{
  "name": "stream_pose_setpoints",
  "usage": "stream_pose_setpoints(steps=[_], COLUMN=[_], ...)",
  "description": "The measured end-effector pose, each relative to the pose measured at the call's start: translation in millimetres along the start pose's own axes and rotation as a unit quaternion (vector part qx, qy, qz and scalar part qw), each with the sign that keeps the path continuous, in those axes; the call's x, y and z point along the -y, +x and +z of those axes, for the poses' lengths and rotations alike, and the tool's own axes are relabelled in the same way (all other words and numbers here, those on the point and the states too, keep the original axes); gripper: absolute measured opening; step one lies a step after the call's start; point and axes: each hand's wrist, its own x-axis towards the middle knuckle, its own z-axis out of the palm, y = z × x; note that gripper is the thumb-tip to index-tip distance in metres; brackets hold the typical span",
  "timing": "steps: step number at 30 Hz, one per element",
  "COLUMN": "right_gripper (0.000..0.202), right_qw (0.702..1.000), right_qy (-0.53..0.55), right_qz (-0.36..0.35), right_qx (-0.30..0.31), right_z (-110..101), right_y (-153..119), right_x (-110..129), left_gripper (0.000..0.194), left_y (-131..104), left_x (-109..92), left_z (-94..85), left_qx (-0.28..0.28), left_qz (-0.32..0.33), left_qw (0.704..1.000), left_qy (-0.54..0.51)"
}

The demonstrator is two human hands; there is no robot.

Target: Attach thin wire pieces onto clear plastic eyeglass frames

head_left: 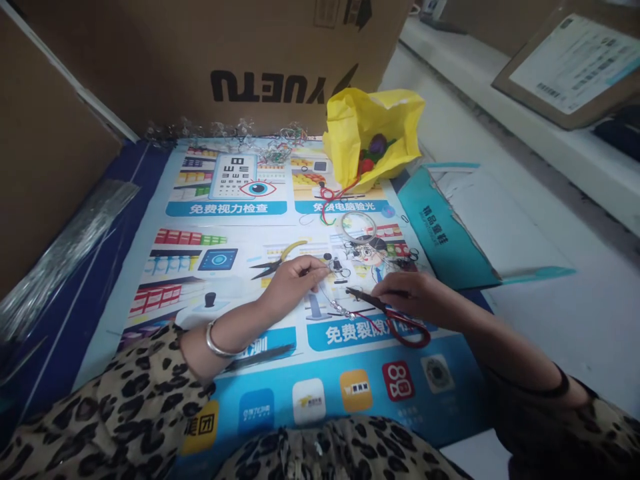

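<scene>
My left hand [300, 280] is closed in a pinch on a thin, pale thread, close to some small dark loops. From its fingers the thread runs down to a short row of clear beads [343, 309], with red cord beyond them. My right hand [420, 297] has its fingers curled around the middle of scissors with dark blades and a red handle [413, 339]; the fingers partly hide the pivot. Left of and above my left hand lie pliers [290, 251] with yellow handles and dark jaws. A clear ring-shaped roll [359, 228] rests farther back.
A yellow bag [345, 133] stands open at the back, with red and purple items inside. Tangled clear and coloured strands [275, 147] line the large cardboard box [165, 60]. Clear strips [70, 240] lie at left, a torn teal box piece [440, 227] at right.
</scene>
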Motion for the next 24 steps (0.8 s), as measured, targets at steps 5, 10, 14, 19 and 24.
stream_pose_setpoints(steps=[5,10,14,19,24], right_gripper=[0.023,0.028,0.027,0.023,0.022], right_qw=[0.993,0.978,0.964,0.964,0.966], right_qy=[0.089,0.181,0.228,0.219,0.214], right_qz=[0.069,0.095,0.125,0.13,0.119], right_qx=[-0.017,-0.048,-0.062,-0.075,-0.083], right_z=[21.2,40.0,47.5,48.2,46.6], right_y=[-28.5,-36.1,-32.9,-29.5,-28.7], right_x=[1.1,8.2,9.9,12.1,14.5], left_gripper=[0.015,0.015,0.015,0.015,0.014], left_y=[-0.2,-0.5,-0.4,-0.4,-0.8], left_x=[-1.7,-2.2,-2.0,-2.2,-3.9], left_z=[0.1,0.8,0.8,0.7,0.9], left_qx=[-0.001,-0.008,-0.011,-0.011,-0.008], left_qz=[-0.001,-0.004,-0.009,-0.006,-0.008], left_qw=[1.0,1.0,1.0,1.0,1.0], left_qy=[0.001,-0.001,0.005,0.012,0.012])
